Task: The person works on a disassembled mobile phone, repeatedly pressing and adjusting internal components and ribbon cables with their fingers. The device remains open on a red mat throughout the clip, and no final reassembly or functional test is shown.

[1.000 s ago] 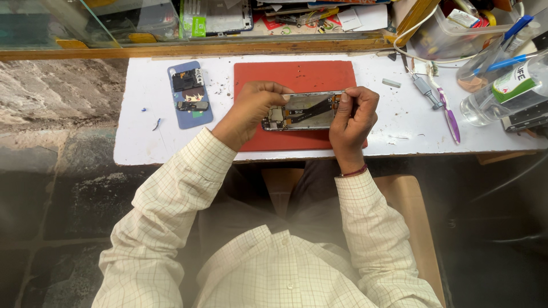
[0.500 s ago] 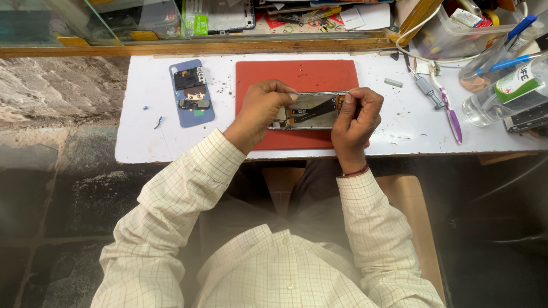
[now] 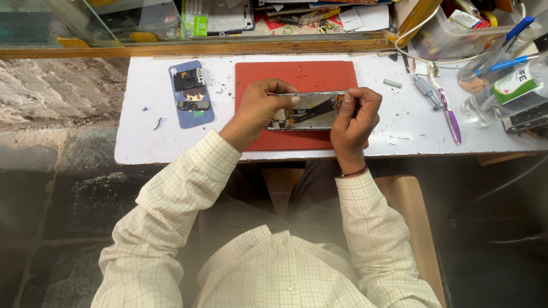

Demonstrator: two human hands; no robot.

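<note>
Opened phone (image 3: 308, 111) lay over the red mat (image 3: 297, 74), long axis running left-right across it, back off and insides showing. Left hand (image 3: 257, 111) gripped the phone's left end, fingers (image 3: 279, 91) curled over its far edge, thumb (image 3: 285, 100) pressed on top. Right hand (image 3: 354, 117) sat at the phone's right end, fingers (image 3: 351, 100) pinched together on something there; could not tell whether a tool was held. Both hands touched it, neither clearly nearer. Left of the mat on the white worktop (image 3: 142, 131): one blue back cover (image 3: 192, 94) with parts on it. Right of the mat: one purple-handled tool (image 3: 451, 122), one small screwdriver (image 3: 427, 91), one clear bottle (image 3: 502, 91). Counts: one phone, one mat, two hands.
</note>
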